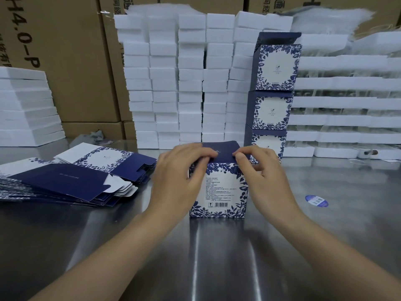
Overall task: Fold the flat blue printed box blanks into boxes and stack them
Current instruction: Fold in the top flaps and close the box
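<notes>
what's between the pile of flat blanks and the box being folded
Only the left hand, gripping the box, over a bare strip of steel table beside the flat blanks; the head view shows it.

Folded boxes: four in all; one box on the table [219, 187]; three in the stack [272, 101] behind it
Flat blanks: one fanned pile [65, 183]; sheets overlap, number cannot be told
Hands: two; left hand [173, 181]; right hand [264, 181]
Foam block columns [191, 83]: at least five side by side; blocks per column not reliably countable
Foam slab stack [26, 109]: one at far left
Round blue sticker [316, 200]: one
Cardboard cartons [71, 61]: several; cut off by the frame, exact number cannot be told
</notes>
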